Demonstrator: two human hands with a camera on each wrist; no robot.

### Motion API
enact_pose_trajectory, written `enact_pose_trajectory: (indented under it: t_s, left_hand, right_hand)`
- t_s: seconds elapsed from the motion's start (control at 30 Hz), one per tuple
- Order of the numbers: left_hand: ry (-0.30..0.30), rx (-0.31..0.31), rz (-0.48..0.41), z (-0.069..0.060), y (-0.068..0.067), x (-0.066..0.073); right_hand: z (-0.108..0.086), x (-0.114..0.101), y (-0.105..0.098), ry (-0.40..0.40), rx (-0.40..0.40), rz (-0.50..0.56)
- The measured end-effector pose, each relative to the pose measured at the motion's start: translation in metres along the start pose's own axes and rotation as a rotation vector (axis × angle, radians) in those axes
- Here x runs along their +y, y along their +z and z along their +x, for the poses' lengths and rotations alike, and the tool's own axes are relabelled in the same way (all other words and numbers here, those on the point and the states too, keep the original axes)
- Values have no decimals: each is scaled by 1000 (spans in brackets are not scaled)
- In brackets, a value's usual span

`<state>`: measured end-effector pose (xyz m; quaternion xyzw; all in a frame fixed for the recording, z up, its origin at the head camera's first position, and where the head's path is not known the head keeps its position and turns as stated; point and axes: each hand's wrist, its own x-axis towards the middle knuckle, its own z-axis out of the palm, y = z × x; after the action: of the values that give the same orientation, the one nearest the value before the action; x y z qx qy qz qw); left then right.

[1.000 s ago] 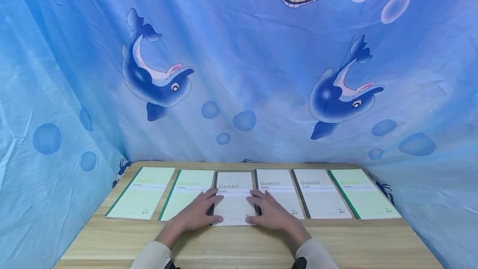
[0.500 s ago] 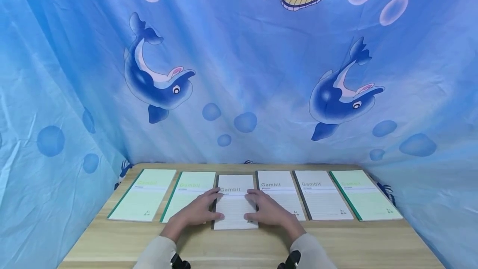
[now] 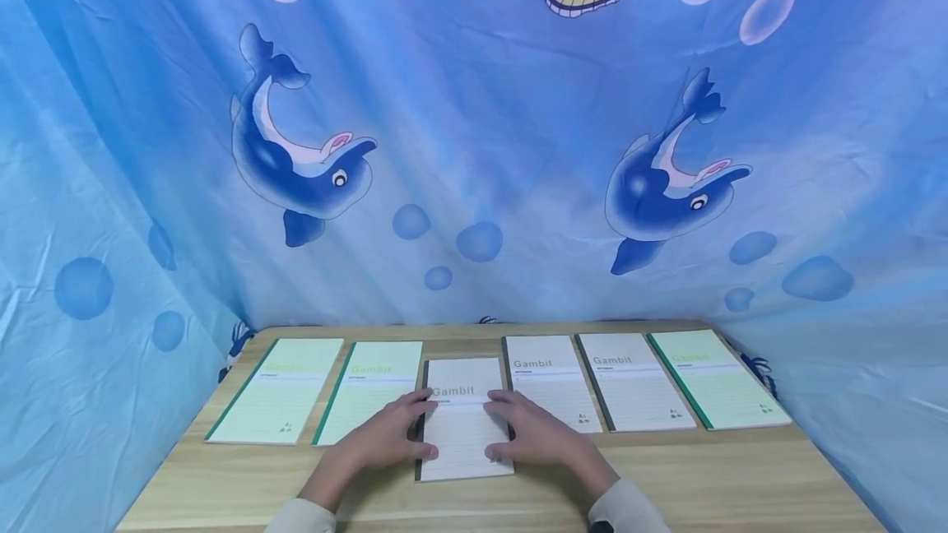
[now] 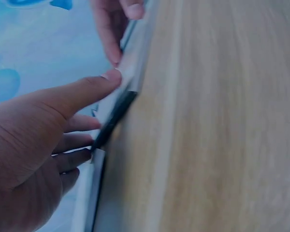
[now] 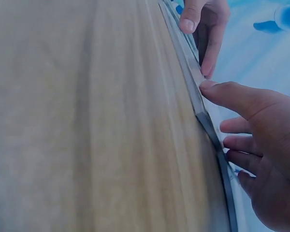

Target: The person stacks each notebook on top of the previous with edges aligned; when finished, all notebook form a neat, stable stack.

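A white-covered notebook (image 3: 465, 434) with a dark spine lies in the middle of the row, nearer me than its neighbours. My left hand (image 3: 388, 433) is at its spine side, thumb and fingers reaching over that edge. Opposite, my right hand (image 3: 539, 430) touches the other side edge in the same way. In the left wrist view the left thumb (image 4: 99, 89) lies along the cover, and its fingers stretch out beside the spine. The right wrist view shows the right thumb (image 5: 222, 92) at the notebook's edge, fingers spread apart. What lies under the notebook is hidden.
Two pale green notebooks (image 3: 277, 393) lie to the left on the wooden table (image 3: 415, 504). To the right are two white notebooks (image 3: 637, 389) and a green one (image 3: 722, 381). A blue curtain (image 3: 481, 146) with dolphins hangs behind the table.
The middle white notebook has moved toward me, out of line with the row, both hands moving with it. The other notebooks keep their places; the head view has shifted slightly.
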<state>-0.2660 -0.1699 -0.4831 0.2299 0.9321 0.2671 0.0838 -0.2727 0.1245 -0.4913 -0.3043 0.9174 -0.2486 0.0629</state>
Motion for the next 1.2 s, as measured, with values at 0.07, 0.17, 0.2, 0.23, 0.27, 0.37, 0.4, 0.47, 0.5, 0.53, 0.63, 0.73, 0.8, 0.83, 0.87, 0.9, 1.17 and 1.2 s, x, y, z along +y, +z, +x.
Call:
enact_pose_trajectory:
  t_s: [0.07,0.17,0.2,0.23,0.27,0.37,0.4,0.47,0.5,0.53,0.63,0.73,0.8,0.83,0.87,0.9,1.17,1.2]
  left_hand:
    - [5,3,-11,-1,-1,1]
    - [7,31,-5,3,-2,0]
    - [5,44,0,5,-3,-1]
    - [3,59,4,9,-4,-3]
    - [-1,71,6,12,-5,-4]
    - [-15,89,3,19,-5,-9]
    - [-20,87,-2,20,-4,-11]
    - [-23,77,-6,20,-2,-14]
    - [-22,71,-5,19,-1,-14]
    - [-19,68,-6,18,-1,-14]
    - [-12,61,11,15,0,-12]
    - [-8,51,30,10,-1,-7]
    - [-6,39,44,5,-1,-3]
    - [-5,30,52,3,-1,-1]
    - [-4,24,61,1,-1,1]
    - [-5,19,67,-2,-1,3]
    - [-39,10,95,-16,0,16]
    - [-35,17,96,-17,1,16]
  right_hand:
    - [-3,-2,-2,-13,-7,-1]
    - [-2,-2,-6,-7,7,20]
    - [0,-1,-7,-3,18,29]
    - [3,1,-8,-3,31,39]
    - [6,3,-9,-3,46,43]
    - [16,10,-9,-4,75,56]
    - [19,12,-8,-3,74,56]
    - [21,15,-6,10,59,47]
    - [22,17,-5,17,50,44]
    - [22,18,-4,22,41,35]
    - [20,18,-1,30,27,16]
    - [16,16,0,27,27,15]
    - [10,13,2,28,26,8]
    - [8,12,2,32,24,6]
    - [5,10,3,36,22,3]
    - [2,8,3,36,22,-1]
    - [-14,-5,4,36,4,-4]
    - [-15,-6,4,30,3,4]
